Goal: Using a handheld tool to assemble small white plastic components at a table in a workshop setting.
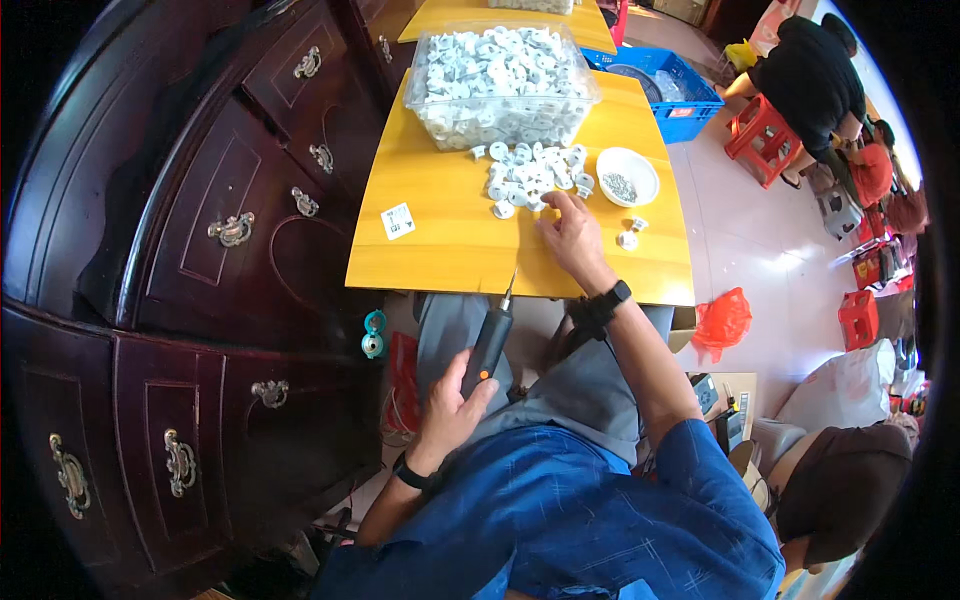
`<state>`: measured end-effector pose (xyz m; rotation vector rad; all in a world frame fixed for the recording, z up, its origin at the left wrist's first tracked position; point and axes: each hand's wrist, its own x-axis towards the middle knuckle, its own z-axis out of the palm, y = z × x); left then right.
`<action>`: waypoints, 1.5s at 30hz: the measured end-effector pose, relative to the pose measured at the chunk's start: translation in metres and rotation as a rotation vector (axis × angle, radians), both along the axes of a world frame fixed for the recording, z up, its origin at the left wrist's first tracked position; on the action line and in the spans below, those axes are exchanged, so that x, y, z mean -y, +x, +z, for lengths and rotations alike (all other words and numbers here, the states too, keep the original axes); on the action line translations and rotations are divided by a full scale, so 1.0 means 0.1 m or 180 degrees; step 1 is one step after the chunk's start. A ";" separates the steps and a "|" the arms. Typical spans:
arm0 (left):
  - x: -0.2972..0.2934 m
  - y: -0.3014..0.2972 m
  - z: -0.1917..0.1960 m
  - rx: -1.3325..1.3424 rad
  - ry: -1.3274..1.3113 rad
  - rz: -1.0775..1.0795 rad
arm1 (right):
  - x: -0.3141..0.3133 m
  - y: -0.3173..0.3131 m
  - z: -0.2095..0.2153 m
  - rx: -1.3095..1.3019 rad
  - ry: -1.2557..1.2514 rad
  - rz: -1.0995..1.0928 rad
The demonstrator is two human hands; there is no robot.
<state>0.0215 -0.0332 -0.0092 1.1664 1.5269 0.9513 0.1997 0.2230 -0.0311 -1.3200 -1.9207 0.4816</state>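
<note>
My left hand is wrapped round a black electric screwdriver with an orange button. Its thin bit points up and away, over the table's near edge. On the yellow table, my right hand reaches to the near side of a loose pile of small white plastic parts. The thumb and forefinger are bent and apart, with fingertips beside the closest pieces; whether they touch one cannot be told. Right of the pile stands a white bowl holding small metal screws. Two loose white parts lie below the bowl.
A clear plastic bin heaped with white parts stands at the table's far end. A printed white card lies at left. Dark wooden drawers flank the table; a blue crate and people on stools are at right.
</note>
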 end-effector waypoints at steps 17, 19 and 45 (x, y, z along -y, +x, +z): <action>-0.15 0.02 0.06 0.0334 0.0148 -0.0052 | -0.16 0.12 -0.07 -0.0869 -0.0804 0.0236; -0.24 0.02 0.06 0.0324 0.0227 -0.0108 | -0.06 0.17 -0.07 -0.2181 -0.1624 0.0489; -0.99 0.19 0.13 -0.0496 0.0151 -0.0322 | 0.14 0.19 -0.18 -0.2425 -0.1540 0.0168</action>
